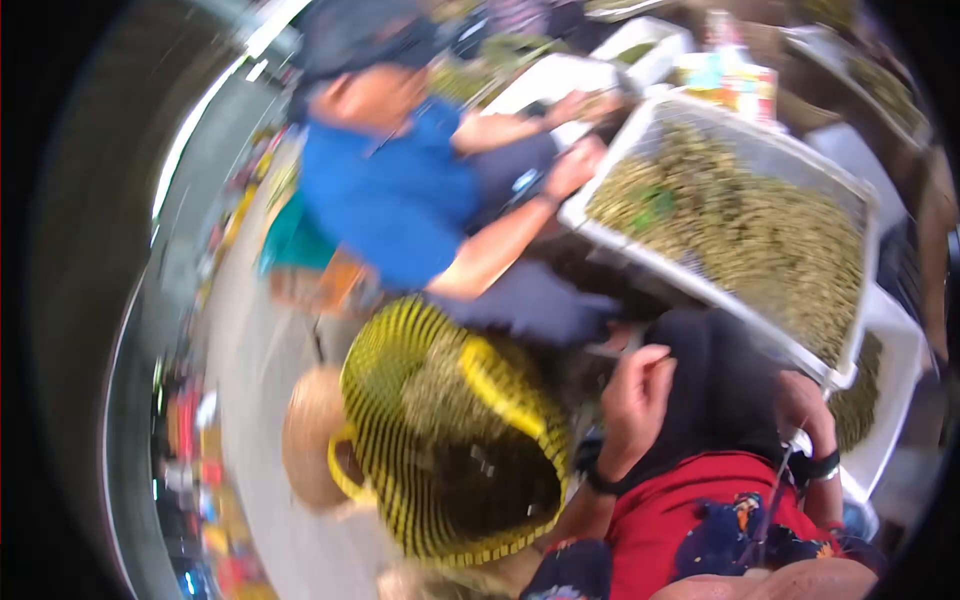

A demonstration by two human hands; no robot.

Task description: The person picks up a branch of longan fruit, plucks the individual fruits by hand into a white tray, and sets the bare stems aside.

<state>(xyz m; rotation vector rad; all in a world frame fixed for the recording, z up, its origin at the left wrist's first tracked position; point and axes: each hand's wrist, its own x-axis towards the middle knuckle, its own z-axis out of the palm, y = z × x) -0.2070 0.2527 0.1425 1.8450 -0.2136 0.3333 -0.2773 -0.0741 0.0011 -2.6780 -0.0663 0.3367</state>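
Note:
My left hand (636, 400), a dark band at its wrist, is raised over my dark-trousered lap between a yellow mesh basket (365, 440) and a white crate (700, 285). Its fingers are curled together; I cannot tell whether they hold anything. My right hand (806, 408), with a dark band on the wrist, is low beside the crate's near corner, its fingertips blurred and partly hidden. Small greenish-yellow pieces (750, 225) heap in the crate, with a bright green bit among them. The tilted basket holds similar greenish material (445, 390).
A person in a blue shirt (375, 190) sits across, hands at the crate's far side. A straw hat (308, 435) lies by the basket. Another white container (895, 375) stands beyond my right hand. Further trays and a colourful package (740, 85) are behind the crate.

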